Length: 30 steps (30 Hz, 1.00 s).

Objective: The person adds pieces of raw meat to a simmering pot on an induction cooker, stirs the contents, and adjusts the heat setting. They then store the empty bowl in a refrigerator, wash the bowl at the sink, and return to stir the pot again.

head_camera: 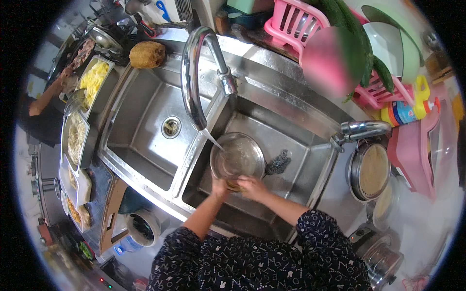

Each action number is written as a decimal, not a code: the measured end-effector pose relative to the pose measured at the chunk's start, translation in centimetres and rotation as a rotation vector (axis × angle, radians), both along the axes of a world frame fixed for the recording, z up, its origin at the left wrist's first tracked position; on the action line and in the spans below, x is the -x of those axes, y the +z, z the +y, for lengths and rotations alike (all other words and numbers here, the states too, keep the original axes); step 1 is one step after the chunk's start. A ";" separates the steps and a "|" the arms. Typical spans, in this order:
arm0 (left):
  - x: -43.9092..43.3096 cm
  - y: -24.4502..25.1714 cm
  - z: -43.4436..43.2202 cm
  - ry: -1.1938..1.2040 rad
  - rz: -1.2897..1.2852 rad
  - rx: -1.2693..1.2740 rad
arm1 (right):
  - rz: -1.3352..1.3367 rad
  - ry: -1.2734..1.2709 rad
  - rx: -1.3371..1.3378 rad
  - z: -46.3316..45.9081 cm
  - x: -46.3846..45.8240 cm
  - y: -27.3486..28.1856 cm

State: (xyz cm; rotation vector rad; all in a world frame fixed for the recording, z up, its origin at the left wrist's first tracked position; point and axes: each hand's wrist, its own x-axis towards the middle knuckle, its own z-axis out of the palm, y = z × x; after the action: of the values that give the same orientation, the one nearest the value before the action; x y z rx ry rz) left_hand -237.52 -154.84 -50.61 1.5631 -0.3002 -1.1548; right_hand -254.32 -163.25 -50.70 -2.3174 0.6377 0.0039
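Note:
Water runs from the curved chrome faucet [193, 80] into a round stainless steel bowl [238, 152] in the right basin [291, 174] of a double sink. My left hand [220, 187] holds the bowl at its near left side. At the near right side my right hand [252, 188] grips the rim with bent fingers. Something yellowish shows between the two hands, too small to name. The bowl holds clear-looking water. A dark wire scouring pad [279, 162] lies on the basin floor, just right of the bowl.
The left basin [145, 120] has a drain with pale scraps. A brown loofah-like scrubber [147, 54] sits on the far sink ledge. Food trays [98, 82] stand at left, near another person's arm [49, 94]. A second faucet [364, 129], a yellow bottle [404, 112] and pink baskets [296, 22] are at right.

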 end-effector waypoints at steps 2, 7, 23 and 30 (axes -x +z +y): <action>-2.3 0.6 0.2 -0.108 0.408 -0.199 | 0.150 -0.001 0.068 -0.3 0.7 -0.6; -1.3 -2.0 1.0 -0.197 -0.701 -0.171 | -0.151 0.058 -0.078 -0.3 0.3 -1.1; -2.1 -1.3 5.1 -0.172 1.295 -0.434 | 0.658 -0.161 0.121 -9.7 4.9 0.0; -3.8 1.8 3.0 -0.185 0.977 -0.430 | 0.537 -0.276 0.136 -7.1 6.2 -1.8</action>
State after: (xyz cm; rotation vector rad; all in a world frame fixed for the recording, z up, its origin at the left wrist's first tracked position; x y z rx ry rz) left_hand -233.77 -151.88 -48.85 1.1420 0.4924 -2.0695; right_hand -260.56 -170.32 -52.46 -2.3439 1.2544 0.4806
